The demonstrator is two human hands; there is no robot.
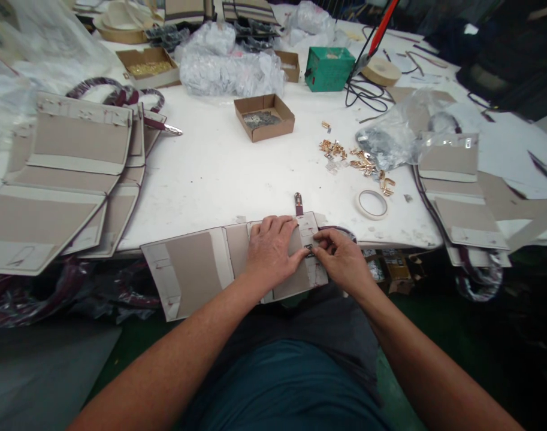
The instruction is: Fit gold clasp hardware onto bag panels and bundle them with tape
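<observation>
A beige, unfolded bag panel (196, 269) lies across the front edge of the white table. My left hand (272, 246) rests flat on it, fingers together and stretched out, thumb reaching toward a small dark metal piece (308, 248). At the panel's right end, my right hand (338, 254) has thumb and fingers closed on that piece, against the panel; its exact kind is too small to tell. A burgundy tab with a gold-coloured metal fitting (299, 203) sticks out beyond the panel's far edge. Beside my right hand, a wrapped burgundy handle (345, 231) is partly hidden.
Stacked bag panels lie at left (75, 140) and right (450, 157). Beyond my hands are a tape roll (371, 205), loose gold-coloured fittings (363, 161), a cardboard box (273, 129) of small metal pieces, a green box (329, 69) and plastic-wrapped bundles (232, 69).
</observation>
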